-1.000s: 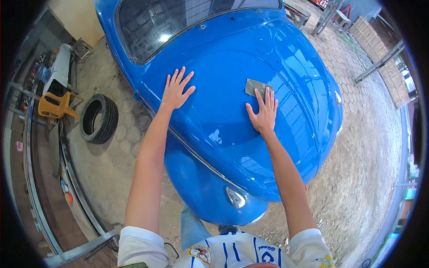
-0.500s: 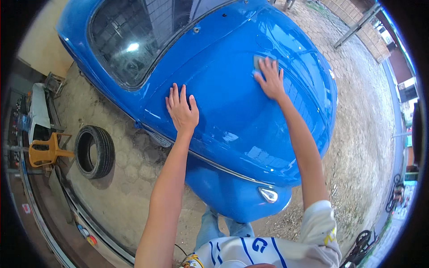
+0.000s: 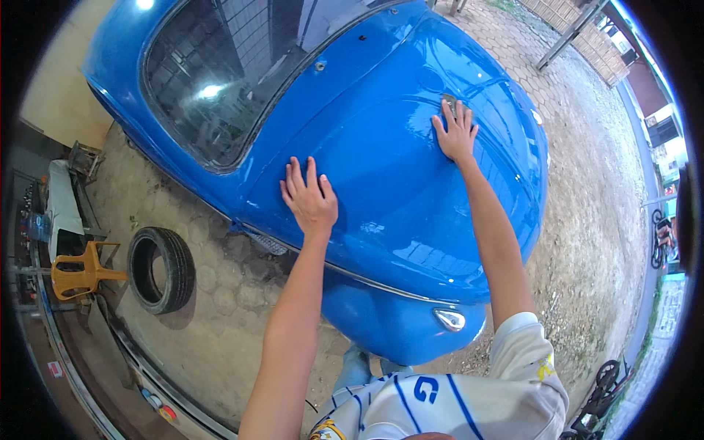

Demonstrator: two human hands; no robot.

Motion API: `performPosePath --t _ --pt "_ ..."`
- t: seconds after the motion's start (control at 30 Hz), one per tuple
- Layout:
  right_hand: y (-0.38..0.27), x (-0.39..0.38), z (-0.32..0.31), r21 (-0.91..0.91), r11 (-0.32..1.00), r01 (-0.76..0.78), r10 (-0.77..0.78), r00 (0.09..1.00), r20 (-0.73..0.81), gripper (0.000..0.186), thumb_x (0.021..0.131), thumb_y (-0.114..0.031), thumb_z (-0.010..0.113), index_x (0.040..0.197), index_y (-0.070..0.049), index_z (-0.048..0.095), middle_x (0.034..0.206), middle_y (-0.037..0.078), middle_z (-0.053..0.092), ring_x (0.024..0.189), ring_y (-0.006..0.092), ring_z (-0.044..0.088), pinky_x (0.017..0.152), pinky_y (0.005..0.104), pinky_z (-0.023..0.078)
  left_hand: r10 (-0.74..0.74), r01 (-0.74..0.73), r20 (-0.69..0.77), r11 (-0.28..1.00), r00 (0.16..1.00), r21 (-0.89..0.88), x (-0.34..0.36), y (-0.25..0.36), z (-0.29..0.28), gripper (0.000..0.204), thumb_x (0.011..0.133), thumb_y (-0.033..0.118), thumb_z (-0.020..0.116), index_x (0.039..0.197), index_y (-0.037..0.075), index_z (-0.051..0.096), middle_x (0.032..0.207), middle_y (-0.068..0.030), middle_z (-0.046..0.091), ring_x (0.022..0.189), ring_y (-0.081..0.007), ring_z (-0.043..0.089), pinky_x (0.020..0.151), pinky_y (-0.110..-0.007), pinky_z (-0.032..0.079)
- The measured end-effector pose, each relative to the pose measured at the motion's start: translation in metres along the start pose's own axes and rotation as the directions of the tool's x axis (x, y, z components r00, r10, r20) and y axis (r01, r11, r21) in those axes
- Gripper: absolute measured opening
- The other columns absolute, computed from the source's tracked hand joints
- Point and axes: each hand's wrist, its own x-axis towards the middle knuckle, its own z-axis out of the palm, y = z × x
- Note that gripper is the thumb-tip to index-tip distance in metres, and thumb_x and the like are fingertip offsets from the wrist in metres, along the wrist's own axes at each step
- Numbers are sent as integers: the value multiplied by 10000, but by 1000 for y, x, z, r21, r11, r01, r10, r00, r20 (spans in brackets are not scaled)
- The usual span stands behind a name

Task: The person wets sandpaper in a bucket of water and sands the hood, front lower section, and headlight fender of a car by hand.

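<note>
A rounded blue car lid (image 3: 381, 161) fills the middle, with wet, glossy streaks on its paint. My right hand (image 3: 457, 136) lies flat on its far right part, holding a small greyish-green sheet, apparently sandpaper (image 3: 448, 98), against the paint. Most of that sheet is hidden beneath the fingers. Nearer the car's side, my left hand (image 3: 313, 199) rests palm down on the blue panel, fingers spread and nothing in it. Ahead of it is the car's dark window (image 3: 213, 81). A chrome-rimmed lamp (image 3: 449, 320) sits on the blue fender below the lid.
At left, a loose black tyre (image 3: 174, 271) stands on the paved floor beside a yellow plastic chair (image 3: 81, 271). A metal rail (image 3: 132, 359) curves along the lower left. Gravel ground (image 3: 587, 191) lies right of the car, with a parked motorcycle (image 3: 601, 396) at the lower right.
My right hand has slid a short way farther and to the right over the lid with the sandpaper. My left hand stays near the same spot on the panel; the view has shifted slightly.
</note>
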Motion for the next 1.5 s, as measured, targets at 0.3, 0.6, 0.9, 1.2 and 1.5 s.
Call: performPosePath --t 0.3,0.6,0.9,1.2,1.5 --pt "-150 -55 31 85 862 500 -487 862 -139 660 975 -609 599 1527 -250 559 1659 111 420 1537 399 332 1230 574 259 36 -36 -8 999 999 -8 -2 0 0 478 1056 306 528 1502 149 599 1650 -170 413 1525 -349 383 1249 -559 257" --pt "60 -64 14 -2 853 -523 500 816 -290 740 1006 -673 479 1593 -222 477 1684 196 351 1543 468 287 1217 695 192 83 -82 -52 996 995 29 -1 -3 5 485 1059 313 515 1502 130 588 1631 -196 423 1521 -363 381 1245 -571 253" --pt "-113 -140 18 104 913 396 -374 910 -180 678 946 -598 607 1512 -228 567 1665 137 395 1538 413 313 1235 621 229 82 -79 -65 996 995 45 -2 -3 7 466 1075 334 522 1509 183 591 1633 -166 434 1515 -356 396 1238 -575 268" --pt "105 -228 -15 27 794 -607 592 764 -257 722 1038 -575 520 1626 -170 413 1710 183 312 1562 446 266 1240 650 192 102 -97 -89 993 991 63 -5 -4 13 510 1049 339 543 1512 129 571 1630 -204 421 1527 -376 365 1249 -577 247" --pt "69 -262 -12 65 957 -282 289 943 -165 770 985 -551 596 1660 -259 367 1752 116 249 1615 414 163 1267 641 120 37 -33 -51 996 998 87 -25 20 6 707 1047 498 519 1627 111 402 1708 -245 272 1583 -438 230 1272 -625 140"
